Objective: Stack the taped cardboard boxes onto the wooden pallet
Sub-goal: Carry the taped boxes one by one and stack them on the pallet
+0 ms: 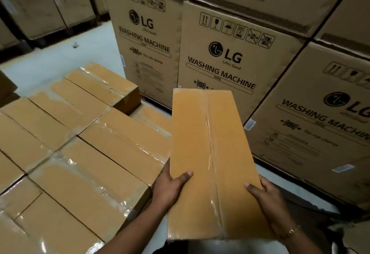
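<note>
I hold a long brown taped cardboard box (212,159) in front of me, its taped seam facing up. My left hand (172,187) grips its left edge, thumb on top. My right hand (264,199) grips its right edge, thumb on top. To the left lies a stack of similar taped boxes (84,163), packed side by side. One more taped box (106,85) sits on top at the far end of that stack. The held box hangs just right of the stack's near corner. The wooden pallet is hidden under the boxes.
Tall LG washing machine cartons (226,57) form a wall straight ahead and to the right. More large cartons (46,3) stand at the far left. Pale concrete floor (66,57) shows between them and beside the stack.
</note>
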Tool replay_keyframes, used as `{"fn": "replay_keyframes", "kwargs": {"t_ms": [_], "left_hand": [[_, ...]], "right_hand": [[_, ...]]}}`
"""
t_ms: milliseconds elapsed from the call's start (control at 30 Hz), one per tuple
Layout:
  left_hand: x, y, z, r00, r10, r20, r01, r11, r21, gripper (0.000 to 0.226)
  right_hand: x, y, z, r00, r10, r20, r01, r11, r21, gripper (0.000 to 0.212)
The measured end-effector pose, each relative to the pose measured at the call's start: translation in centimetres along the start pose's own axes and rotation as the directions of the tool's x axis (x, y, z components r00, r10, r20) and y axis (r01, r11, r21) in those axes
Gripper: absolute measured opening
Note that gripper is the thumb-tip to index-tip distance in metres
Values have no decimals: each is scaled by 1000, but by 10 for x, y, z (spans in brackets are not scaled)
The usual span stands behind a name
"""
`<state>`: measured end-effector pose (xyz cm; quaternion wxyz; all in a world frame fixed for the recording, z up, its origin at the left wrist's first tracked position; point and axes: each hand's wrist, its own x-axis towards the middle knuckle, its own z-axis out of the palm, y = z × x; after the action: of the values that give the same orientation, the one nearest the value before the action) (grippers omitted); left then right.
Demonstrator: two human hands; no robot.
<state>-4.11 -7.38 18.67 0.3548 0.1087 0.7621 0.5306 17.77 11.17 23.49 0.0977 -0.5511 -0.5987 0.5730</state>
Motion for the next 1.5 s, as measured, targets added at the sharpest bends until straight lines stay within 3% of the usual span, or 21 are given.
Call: {"fn": "replay_keyframes", "kwargs": {"t_ms": [67, 300, 467, 633, 767, 1000, 1133, 1267, 1500], "left_hand": [[29, 11, 13, 999, -24, -47, 23, 999, -32, 62], [150, 46, 33, 983, -93, -155, 70, 987, -146, 58], [238, 50, 34, 962, -217, -166, 188, 966, -176, 110], [297, 54, 30, 923, -324, -208, 271, 931, -246, 109], [338, 53, 32, 891, -392, -231, 320, 901, -294, 88], [430, 26, 38, 768, -551, -327, 402, 812, -424, 80], [476, -3, 36, 688, -629, -363, 429, 755, -496, 80], [506, -40, 40, 615, -683, -394, 458, 716, -527, 78], [535, -83, 55, 564, -717, -409, 517, 693, -502, 80]], "right_hand": [[46, -23, -1, 998, -36, 52, 39, 998, -49, 33], [208, -101, 17, 989, -21, 145, 42, 989, -141, 36], [309, -155, 46, 970, -7, 243, 60, 976, -208, 34], [390, -195, 88, 930, 0, 369, 114, 951, -289, 34], [458, -214, 128, 886, 58, 461, 135, 917, -375, 35], [584, -216, 221, 789, 72, 610, 300, 821, -485, 50], [654, -190, 274, 734, 165, 659, 311, 780, -542, 41], [696, -162, 318, 713, 199, 673, 326, 755, -568, 44], [727, -123, 343, 720, 235, 653, 326, 717, -617, 53]]}}
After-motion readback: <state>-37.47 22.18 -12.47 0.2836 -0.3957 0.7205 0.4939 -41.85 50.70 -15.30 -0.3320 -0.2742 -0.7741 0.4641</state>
